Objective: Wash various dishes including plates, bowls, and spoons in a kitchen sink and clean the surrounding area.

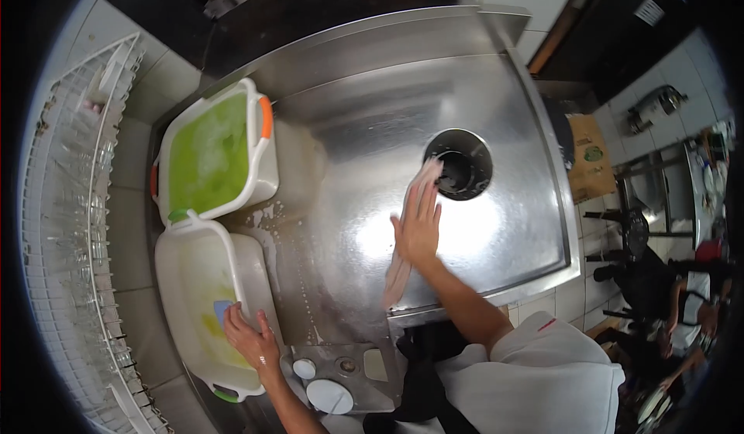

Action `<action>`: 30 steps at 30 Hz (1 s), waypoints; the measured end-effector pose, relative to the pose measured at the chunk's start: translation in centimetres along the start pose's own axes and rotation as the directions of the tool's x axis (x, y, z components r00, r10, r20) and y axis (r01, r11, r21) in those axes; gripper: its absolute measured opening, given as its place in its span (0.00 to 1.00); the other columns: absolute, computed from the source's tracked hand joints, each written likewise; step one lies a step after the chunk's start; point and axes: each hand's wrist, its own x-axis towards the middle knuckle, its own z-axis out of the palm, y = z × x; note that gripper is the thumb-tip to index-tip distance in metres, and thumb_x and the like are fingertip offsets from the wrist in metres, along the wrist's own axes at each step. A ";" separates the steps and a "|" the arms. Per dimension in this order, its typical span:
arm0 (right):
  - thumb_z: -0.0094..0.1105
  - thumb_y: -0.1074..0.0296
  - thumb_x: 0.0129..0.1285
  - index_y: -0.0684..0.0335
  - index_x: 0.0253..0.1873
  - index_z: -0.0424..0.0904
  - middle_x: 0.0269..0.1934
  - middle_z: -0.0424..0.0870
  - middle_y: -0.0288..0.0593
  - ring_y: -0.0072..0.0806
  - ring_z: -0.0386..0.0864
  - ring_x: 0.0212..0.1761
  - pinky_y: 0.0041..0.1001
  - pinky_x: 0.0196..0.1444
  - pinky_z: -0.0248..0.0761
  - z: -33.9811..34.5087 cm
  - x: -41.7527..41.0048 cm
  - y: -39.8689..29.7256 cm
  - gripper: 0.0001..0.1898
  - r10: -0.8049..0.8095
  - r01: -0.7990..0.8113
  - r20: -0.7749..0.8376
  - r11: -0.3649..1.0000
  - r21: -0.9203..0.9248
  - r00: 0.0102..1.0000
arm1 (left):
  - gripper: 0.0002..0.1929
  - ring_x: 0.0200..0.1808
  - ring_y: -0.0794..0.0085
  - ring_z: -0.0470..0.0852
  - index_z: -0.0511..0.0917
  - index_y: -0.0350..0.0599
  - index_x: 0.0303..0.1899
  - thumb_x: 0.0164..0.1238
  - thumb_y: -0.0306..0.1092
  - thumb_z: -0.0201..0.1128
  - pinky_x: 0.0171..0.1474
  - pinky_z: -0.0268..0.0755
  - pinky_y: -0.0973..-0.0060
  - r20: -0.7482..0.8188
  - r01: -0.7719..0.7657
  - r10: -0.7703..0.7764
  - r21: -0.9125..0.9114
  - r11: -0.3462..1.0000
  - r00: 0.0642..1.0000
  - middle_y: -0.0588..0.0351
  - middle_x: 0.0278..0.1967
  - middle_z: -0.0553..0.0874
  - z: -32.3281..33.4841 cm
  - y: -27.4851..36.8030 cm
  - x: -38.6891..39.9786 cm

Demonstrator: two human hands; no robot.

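Observation:
My right hand (418, 225) lies flat on a pinkish cloth (398, 280), pressing it against the stainless steel counter (360, 143). The cloth is stretched out long, and its far end reaches the rim of a round opening (458, 165) in the metal. Over the near white tub (195, 248), my left hand (250, 335) has its fingertips at a small blue sponge-like piece (221, 312). The thumb stands apart; whether the fingers grip the piece is hidden. Yellowish liquid shows at the bottom of this tub.
Behind stands a second white tub (264, 166) of green, foamy liquid. A white wire rack (99, 219) with glassware runs along the left. Near my body, a white plate (329, 396) and a small white cup (304, 368) sit by a drain (347, 366). Another person (694, 300) is at far right.

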 end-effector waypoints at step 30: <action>0.52 0.81 0.58 0.62 0.69 0.72 0.67 0.75 0.47 0.44 0.72 0.69 0.41 0.71 0.65 15.4 8.5 -25.0 0.31 -0.870 0.686 0.077 0.435 0.583 0.486 | 0.14 0.54 0.44 0.76 0.75 0.34 0.55 0.75 0.32 0.56 0.59 0.67 0.55 0.217 0.270 -0.223 -0.221 0.937 0.950 0.40 0.52 0.80 0.8 -1.9 1.9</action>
